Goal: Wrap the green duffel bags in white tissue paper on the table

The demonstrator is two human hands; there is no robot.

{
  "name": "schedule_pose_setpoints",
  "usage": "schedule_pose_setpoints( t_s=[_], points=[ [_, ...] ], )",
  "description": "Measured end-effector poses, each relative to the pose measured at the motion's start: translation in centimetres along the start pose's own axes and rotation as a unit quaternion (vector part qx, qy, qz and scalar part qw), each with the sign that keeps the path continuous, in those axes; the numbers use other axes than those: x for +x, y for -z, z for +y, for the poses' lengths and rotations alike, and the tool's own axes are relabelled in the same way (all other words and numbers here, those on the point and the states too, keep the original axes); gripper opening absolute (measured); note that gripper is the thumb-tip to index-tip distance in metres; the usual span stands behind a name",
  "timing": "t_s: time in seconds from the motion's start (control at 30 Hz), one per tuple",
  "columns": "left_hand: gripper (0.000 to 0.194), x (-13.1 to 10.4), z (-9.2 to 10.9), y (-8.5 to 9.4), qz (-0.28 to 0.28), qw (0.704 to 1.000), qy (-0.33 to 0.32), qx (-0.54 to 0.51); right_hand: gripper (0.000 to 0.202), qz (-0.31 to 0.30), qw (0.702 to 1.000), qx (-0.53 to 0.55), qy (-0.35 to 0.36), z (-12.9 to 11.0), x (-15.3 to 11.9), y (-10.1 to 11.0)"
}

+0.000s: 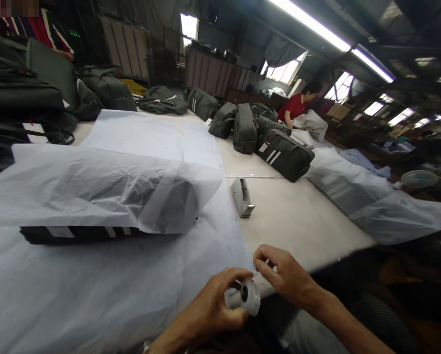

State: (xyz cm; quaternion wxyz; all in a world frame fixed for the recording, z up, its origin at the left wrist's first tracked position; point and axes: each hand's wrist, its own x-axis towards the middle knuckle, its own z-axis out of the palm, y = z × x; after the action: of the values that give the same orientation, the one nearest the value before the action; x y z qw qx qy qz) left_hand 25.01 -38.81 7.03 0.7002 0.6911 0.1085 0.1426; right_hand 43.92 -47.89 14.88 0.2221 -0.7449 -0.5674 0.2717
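Left hand: the left hand (209,307) sits at the lower middle of the view, fingers curled shut around a small white tape roll (244,296).
Tape roll: it lies in the left hand's grasp at that hand's 3 o'clock side, its dark core hole facing the camera, just over the near edge of the table (297,221).
Right hand: the right hand (284,275) is at 2 o'clock from the roll, just beside it; thumb and forefinger are pinched together near the roll's top edge. Whether they hold a tape end cannot be told.
Hands together: the two hands are close, nearly touching, with the roll between them.
Tissue sheet: a wide white tissue sheet (95,290) covers the table at 10 o'clock from the hands, reaching up to the left hand.
Wrapped bag: a dark bag (95,196) with white stripes lies on that sheet at 11 o'clock, well apart from the hands, draped under more tissue; its lower edge shows bare.
Tape dispenser: a grey tape dispenser (241,197) stands on the bare tabletop at 12 o'clock from the roll, apart from it.
Other bags: dark green duffel bags (275,150) lie in a row across the far table at 1 o'clock.
Co-worker: a person in a red shirt (297,105) bends over the far end of the table, at 1 o'clock beyond the bags.
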Motion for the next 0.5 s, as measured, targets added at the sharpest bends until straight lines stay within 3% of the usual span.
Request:
schedule_pose_setpoints(
  t_s=[0.07, 0.17, 0.23, 0.3, 0.4, 0.43, 0.5],
  points=[
    [0.084, 0.4, -0.1, 0.1, -0.011, 0.998, 0.015, -0.062, 0.018, 0.035, 0.990, -0.087, 0.107, 0.7, 0.6, 0.0],
    [0.071, 1.7, 0.0, 0.3, -0.048, 0.995, 0.014, -0.092, 0.022, 0.066, 0.971, -0.119, 0.195, 1.8, 2.1, -0.1],
    [0.061, 3.2, -0.1, 0.3, -0.055, 0.994, 0.014, -0.094, 0.024, 0.096, 0.984, -0.042, 0.147, 2.9, 3.4, 0.3],
    [0.060, 5.2, -0.4, 0.2, -0.027, 0.995, -0.001, -0.098, 0.029, 0.155, 0.981, 0.117, 0.017, 4.3, 4.8, 1.0],
    [0.053, 9.0, -1.5, 0.2, 0.109, 0.993, -0.052, 0.000, 0.045, 0.219, 0.913, 0.314, -0.143, 6.7, 6.5, 2.3],
    [0.052, 10.4, -1.9, 0.3, 0.160, 0.982, -0.078, 0.063, 0.047, 0.209, 0.906, 0.335, -0.154, 7.4, 7.0, 2.5],
    [0.056, 13.1, -2.9, 0.5, 0.224, 0.947, -0.138, 0.187, 0.047, 0.150, 0.923, 0.328, -0.133, 8.5, 7.9, 2.4]
  ],
)
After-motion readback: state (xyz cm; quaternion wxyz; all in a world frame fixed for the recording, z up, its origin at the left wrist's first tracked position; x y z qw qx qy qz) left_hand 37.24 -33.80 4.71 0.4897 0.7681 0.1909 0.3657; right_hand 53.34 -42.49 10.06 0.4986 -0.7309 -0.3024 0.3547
